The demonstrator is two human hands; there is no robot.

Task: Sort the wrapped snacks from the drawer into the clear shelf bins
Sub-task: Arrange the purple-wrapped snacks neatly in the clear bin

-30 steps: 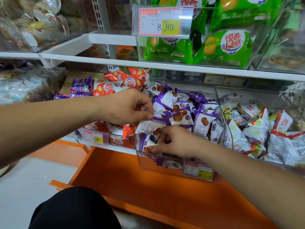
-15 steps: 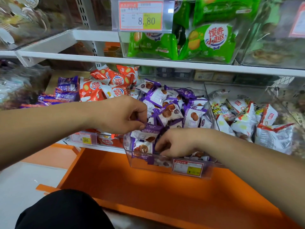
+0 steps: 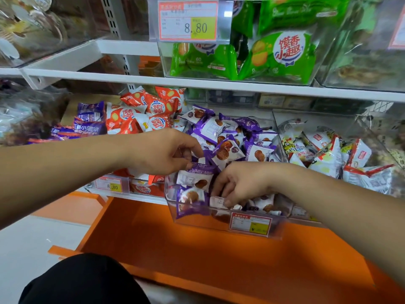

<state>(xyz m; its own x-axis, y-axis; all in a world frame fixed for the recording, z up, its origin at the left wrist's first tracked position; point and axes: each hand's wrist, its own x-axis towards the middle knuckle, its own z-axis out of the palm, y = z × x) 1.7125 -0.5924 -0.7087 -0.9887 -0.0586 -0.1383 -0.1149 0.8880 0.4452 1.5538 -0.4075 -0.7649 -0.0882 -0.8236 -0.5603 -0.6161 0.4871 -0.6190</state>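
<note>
I judge this the placing step. My left hand (image 3: 171, 154) pinches the purple top edge of a pack (image 3: 195, 179) over the front of the bin (image 3: 203, 222). My right hand (image 3: 238, 185) curls down among the packs (image 3: 258, 153) there; I cannot tell if it grips one. Next, release so the pack drops inside the wall.

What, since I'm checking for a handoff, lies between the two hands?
In the head view, one purple-and-white wrapped snack lies between the left hand and the right hand; the left hand pinches its top edge.
</note>
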